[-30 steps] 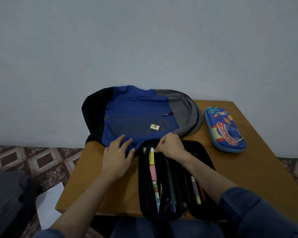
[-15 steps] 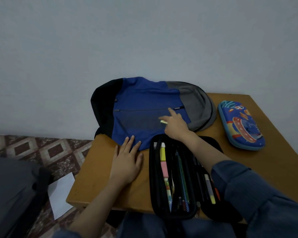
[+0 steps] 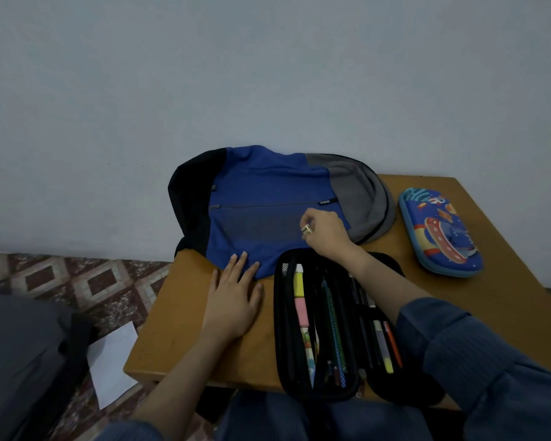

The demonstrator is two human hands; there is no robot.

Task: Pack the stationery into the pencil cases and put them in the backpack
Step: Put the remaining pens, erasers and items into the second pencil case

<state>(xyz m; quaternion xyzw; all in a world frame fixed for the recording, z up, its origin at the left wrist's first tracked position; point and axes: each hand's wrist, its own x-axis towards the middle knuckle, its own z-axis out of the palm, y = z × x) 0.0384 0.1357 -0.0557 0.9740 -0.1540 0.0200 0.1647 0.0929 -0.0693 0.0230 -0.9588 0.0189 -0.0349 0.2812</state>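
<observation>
Open black pencil case [image 3: 280, 329] lay nearest me, its near end hanging past the worktop [image 3: 178, 329] edge, pens and highlighters already in it. My left hand [image 3: 233, 300] lay flat just left of it, fingers straight, gripping nothing, fingertips touching the hem of the backpack [image 3: 261, 192]. Beyond the case my right hand [image 3: 328, 233] sat on the backpack's front, fingers curled, pinching a small pale piece, probably an eraser [image 3: 306, 229]. The pinch looked to be thumb against fingertips; how deep it sat I couldn't tell.

Step as I judged it: get that eraser into the black case. To do it well:
- lift it clear of the fabric first, no dragging
- carry it low, so a slip lands on the worktop and not the floor
- drop it in a free pocket, not on top of the pens, so the zip could close
- shift my left hand onto the overhanging case to steady it

Far right, the printed blue pencil case [image 3: 439, 232] sat closed, well apart.
</observation>
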